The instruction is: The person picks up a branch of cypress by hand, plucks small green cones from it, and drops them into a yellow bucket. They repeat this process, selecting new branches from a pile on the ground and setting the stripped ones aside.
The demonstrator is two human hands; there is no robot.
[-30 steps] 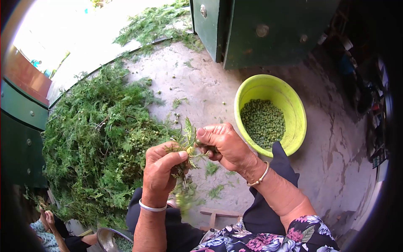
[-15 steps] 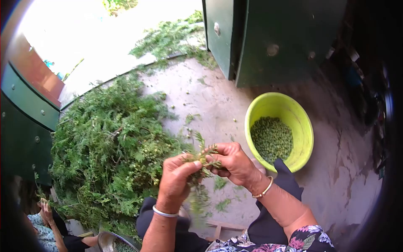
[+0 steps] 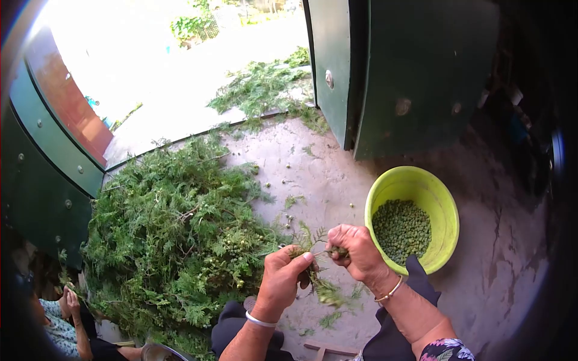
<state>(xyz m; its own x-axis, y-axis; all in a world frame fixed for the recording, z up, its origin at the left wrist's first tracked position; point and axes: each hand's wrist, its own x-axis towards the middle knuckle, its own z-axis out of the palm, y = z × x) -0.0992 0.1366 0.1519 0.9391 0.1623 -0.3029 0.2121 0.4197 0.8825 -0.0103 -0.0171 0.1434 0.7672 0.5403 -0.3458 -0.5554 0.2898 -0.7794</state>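
— Moved since the earlier frame: bare right hand [image 3: 361,256], drawn off a little from bare left hand [image 3: 280,277], with a thin stem stretched between.

— And from left to right, any trouble?

— Far left of the yellow-green round plastic tub [image 3: 447,219]: a neighbouring person in a pale patterned top [image 3: 60,328], hands raised. Well apart, so little risk of a clash.

— Nearer?

— Still left of the tub, a broad heap of feathery green branches [image 3: 171,253]. Could snag the dangling sprig if swung that way.

— Left hand?

— Closed, pinching a leafy green sprig [image 3: 310,236] between heap and tub. Likely to lose hold under the pull if pinched too loosely.

— Right?

— Closed too, just left of the tub, fingers curled round a clump of small round green cones [image 3: 340,253]. Could spill some onto the grey floor [image 3: 481,289] through too sharp a tug.

— And the tub?

— Upright, part-filled with matching green cones [image 3: 402,231], beside a dark-trousered leg [image 3: 416,278]. Liable to tip if knocked by a shifting knee.
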